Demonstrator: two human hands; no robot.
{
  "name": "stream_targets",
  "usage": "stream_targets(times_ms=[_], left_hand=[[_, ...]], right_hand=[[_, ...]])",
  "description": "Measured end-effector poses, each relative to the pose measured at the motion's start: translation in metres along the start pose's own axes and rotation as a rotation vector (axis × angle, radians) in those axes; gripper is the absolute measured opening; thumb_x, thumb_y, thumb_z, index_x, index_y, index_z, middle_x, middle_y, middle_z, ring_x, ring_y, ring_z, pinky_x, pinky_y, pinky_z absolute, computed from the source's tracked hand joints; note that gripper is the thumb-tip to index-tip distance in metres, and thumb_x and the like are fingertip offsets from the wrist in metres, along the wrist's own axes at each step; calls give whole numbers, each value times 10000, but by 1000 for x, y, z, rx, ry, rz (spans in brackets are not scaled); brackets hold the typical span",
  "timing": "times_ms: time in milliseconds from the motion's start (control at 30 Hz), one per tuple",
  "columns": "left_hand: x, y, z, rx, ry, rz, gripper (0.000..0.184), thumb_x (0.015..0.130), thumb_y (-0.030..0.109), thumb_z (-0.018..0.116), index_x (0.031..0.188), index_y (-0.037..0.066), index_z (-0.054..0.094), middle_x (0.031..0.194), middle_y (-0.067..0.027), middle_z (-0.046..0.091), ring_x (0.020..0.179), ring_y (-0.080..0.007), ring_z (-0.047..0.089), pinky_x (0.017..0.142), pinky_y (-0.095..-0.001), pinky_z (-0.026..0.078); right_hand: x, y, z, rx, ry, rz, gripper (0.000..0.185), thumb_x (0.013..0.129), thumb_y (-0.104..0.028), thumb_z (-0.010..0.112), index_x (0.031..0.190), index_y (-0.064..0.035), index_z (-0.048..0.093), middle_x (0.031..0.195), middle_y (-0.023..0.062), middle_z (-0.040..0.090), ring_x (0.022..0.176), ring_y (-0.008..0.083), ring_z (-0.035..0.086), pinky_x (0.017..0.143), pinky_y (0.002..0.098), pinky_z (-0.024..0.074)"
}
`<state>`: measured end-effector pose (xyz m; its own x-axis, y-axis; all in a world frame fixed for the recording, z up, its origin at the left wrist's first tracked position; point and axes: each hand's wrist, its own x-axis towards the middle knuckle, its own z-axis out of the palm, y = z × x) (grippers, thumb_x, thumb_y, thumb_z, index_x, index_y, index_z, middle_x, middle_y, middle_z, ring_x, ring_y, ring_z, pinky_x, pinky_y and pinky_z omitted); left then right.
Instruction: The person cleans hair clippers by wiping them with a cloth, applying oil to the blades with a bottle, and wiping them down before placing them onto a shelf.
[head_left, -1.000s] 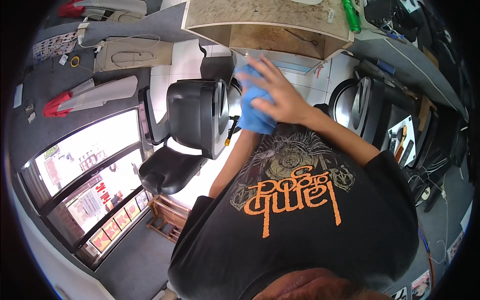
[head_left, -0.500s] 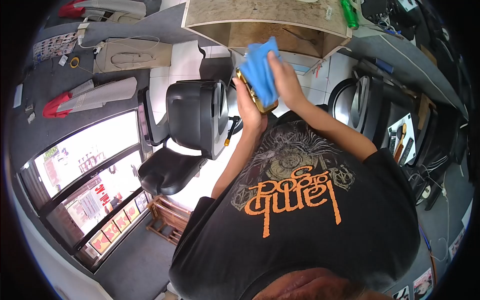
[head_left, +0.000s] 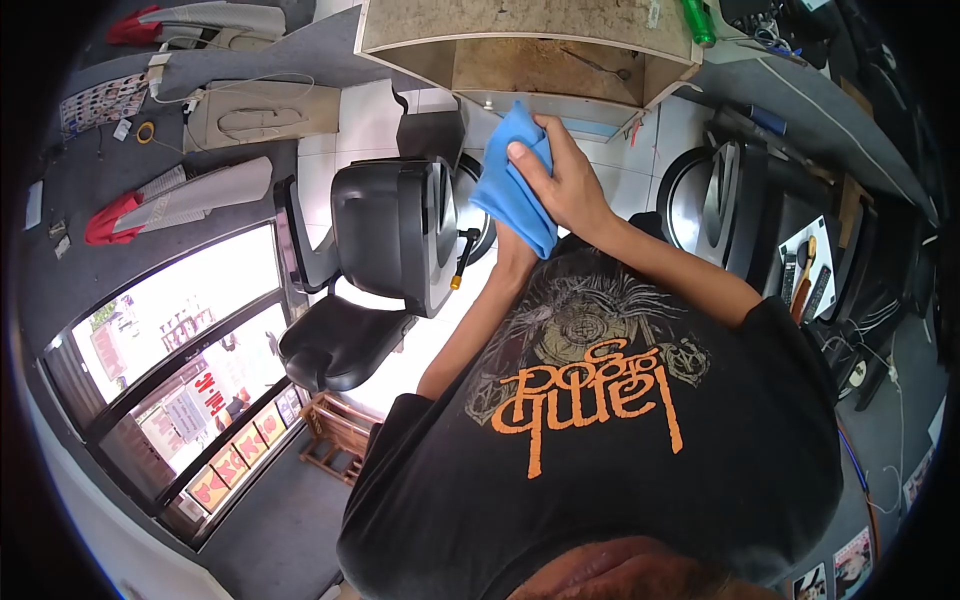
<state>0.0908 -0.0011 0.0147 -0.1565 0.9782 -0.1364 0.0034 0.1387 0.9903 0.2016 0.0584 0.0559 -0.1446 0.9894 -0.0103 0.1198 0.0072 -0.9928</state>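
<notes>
A blue cloth (head_left: 515, 185) is spread over what my left hand holds, in front of my chest. My right hand (head_left: 570, 180) grips the cloth from above, its thumb pressed on the fabric and its fingers bent round the far edge. Under the cloth my left hand (head_left: 515, 248) is mostly hidden; only its heel and the wrist show. Half a second ago it held a shiny gold object that looks like a hair clipper, which the cloth now covers completely.
A black barber chair (head_left: 380, 240) stands to the left, another chair (head_left: 740, 200) to the right. Ahead is an open wooden cabinet (head_left: 530, 30) with a green bottle (head_left: 698, 22) at its right end. A wooden stool (head_left: 335, 435) sits by the glass door (head_left: 190, 370).
The cloth has come down and left over the gold hair clipper, hiding it and most of my left hand. My right hand has turned, with its thumb now on top of the cloth.
</notes>
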Motion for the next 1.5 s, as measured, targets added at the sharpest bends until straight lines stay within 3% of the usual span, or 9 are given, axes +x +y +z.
stream_targets(times_ms=[333, 467, 600, 733, 867, 900, 1033, 1233, 1500], left_hand=[[2, 27, 3, 35, 27, 75, 454, 1115, 330, 537, 1417, -1, 465, 1208, -140, 642, 1128, -213, 658, 932, -352, 556], [11, 32, 0, -414, -46, -207, 483, 1145, 420, 443, 1370, -7, 466, 1095, -148, 685, 930, -240, 736, 771, -385, 628], [16, 68, 8, -676, -19, -239, 672, 1121, 596, 321, 1344, 0, 540, 1166, -186, 717, 990, -283, 741, 850, -437, 633], [27, 56, -5, -672, 203, -355, 721, 1091, 669, 345, 1292, 28, 608, 1077, -138, 732, 967, -240, 731, 819, -405, 615], [37, 46, 11, -500, 363, -336, 716, 1074, 700, 373, 1164, 42, 640, 946, -71, 691, 832, -145, 690, 676, -324, 571], [35, 45, 14, -403, 310, -256, 667, 1090, 672, 360, 1061, 62, 627, 874, -47, 646, 755, -131, 627, 650, -306, 518], [32, 36, 11, -232, 202, -127, 638, 1115, 632, 329, 932, 87, 605, 793, -21, 600, 685, -120, 563, 639, -295, 461], [28, 24, -4, -284, 180, -205, 631, 1117, 622, 339, 997, 75, 632, 863, -31, 637, 689, -124, 584, 654, -302, 495], [35, 17, -20, -677, 254, -573, 590, 1072, 649, 433, 1065, 98, 642, 850, -21, 640, 676, -144, 603, 553, -296, 492]], right_hand=[[21, 15, -9, -65, 79, 64, 368, 1093, -361, 568, 1097, -3, 653, 817, 296, 662, 778, 437, 685, 705, 454, 525], [52, 70, -12, 305, 61, 234, 499, 1104, -442, 528, 1077, 22, 712, 815, 145, 738, 702, 272, 697, 676, 365, 523], [47, 58, -58, 1274, -400, 471, 695, 1099, -595, 351, 1341, -1, 621, 1166, 148, 732, 997, 283, 708, 926, 436, 558], [30, 39, -60, 1422, -332, 399, 754, 1096, -581, 286, 1630, -50, 319, 1646, 210, 409, 1506, 348, 416, 1246, 525, 351], [-1, 42, -17, 433, -374, -15, 716, 1104, -429, 457, 1670, -58, 221, 1696, 207, 322, 1575, 344, 308, 1293, 443, 224], [-9, 24, -3, 122, -204, -186, 718, 1079, -337, 567, 1651, -28, 263, 1559, 281, 501, 1457, 389, 499, 1191, 411, 386], [-6, 8, -9, -151, -126, -154, 609, 1073, -351, 581, 1535, 20, 441, 890, 297, 732, 826, 464, 755, 754, 460, 592], [5, 17, -13, -520, -231, -80, 476, 1083, -420, 534, 1187, 20, 683, 719, 249, 691, 622, 452, 699, 626, 508, 552], [50, 70, -59, 944, 50, 423, 568, 1070, -502, 550, 1445, -76, 581, 1332, 201, 656, 1218, 282, 649, 1047, 416, 517]])
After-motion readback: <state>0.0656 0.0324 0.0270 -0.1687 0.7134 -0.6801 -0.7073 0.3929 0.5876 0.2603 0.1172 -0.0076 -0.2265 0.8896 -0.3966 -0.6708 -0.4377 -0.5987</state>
